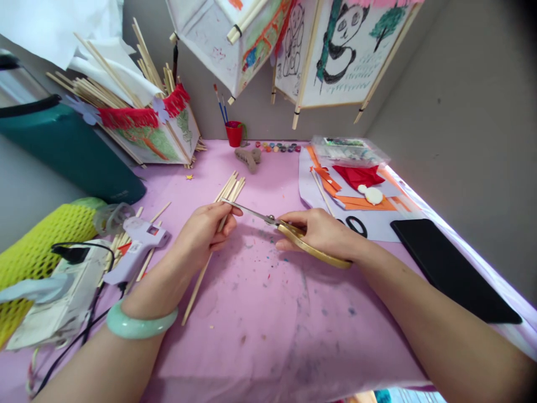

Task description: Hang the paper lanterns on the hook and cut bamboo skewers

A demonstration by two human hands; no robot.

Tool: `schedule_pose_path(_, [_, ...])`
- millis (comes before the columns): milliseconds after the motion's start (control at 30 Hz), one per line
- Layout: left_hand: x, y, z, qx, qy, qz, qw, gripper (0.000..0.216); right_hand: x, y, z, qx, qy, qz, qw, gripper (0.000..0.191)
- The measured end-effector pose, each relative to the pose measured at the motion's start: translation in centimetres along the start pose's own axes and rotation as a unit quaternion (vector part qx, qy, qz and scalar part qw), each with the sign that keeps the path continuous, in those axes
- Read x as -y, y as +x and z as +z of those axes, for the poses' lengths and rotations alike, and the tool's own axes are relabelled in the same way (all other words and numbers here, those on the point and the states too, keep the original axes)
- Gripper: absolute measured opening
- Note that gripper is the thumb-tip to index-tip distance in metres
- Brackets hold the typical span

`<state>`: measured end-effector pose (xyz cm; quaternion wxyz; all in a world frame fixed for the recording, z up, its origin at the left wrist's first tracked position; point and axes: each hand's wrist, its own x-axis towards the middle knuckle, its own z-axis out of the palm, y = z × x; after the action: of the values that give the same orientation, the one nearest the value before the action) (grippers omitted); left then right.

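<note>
My left hand [212, 226] is closed around a thin wooden stick [195, 294], which slants down toward the table's near side. Just beyond its fingers lies a small bundle of similar sticks [235, 184]. In my right hand [321, 229] are gold-handled scissors [312, 249], my fingers through the handle. Their metal blades point left and reach the fingertips of my left hand, by the stick. Whether the blades bite on the stick is too small to tell.
A lilac glue gun [136, 246], a power strip [62, 291] and a teal bottle [71, 140] stand at the left. Paper lanterns [339, 56] hang above. Behind are a stick-filled box [146, 140] and red cup [234, 134]; at right, a black tablet-like slab [453, 268].
</note>
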<state>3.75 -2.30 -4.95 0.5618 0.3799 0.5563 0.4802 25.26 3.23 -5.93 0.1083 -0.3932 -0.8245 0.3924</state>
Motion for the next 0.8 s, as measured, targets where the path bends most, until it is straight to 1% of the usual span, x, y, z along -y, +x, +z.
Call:
schedule_pose_path(200, [-0.1, 0.1, -0.7, 0.052, -0.061, -0.03, 0.996, 0.016, -0.2, 0.0, -0.1, 0.012, 0.022, -0.01, 1.0, 0.036])
schedule_pose_path(500, [-0.2, 0.2, -0.9, 0.082, -0.117, -0.06, 0.988, 0.016, -0.2, 0.1, 0.0, 0.01, 0.031, -0.01, 0.999, 0.034])
schedule_pose_path(600, [-0.1, 0.1, -0.6, 0.057, -0.095, -0.05, 0.993, 0.015, -0.1, 0.0, 0.0, 0.001, 0.012, -0.003, 1.0, 0.036])
schedule_pose_path(733, [-0.1, -0.1, 0.2, 0.003, -0.029, -0.008, 1.0, 0.013, 0.0, 0.0, 0.2, -0.008, -0.011, -0.001, 1.0, 0.035])
schedule_pose_path(800, [-0.1, -0.2, 0.5, -0.011, -0.013, 0.002, 1.0, 0.012, 0.1, 0.0, 0.2, -0.01, -0.013, 0.0, 1.0, 0.036])
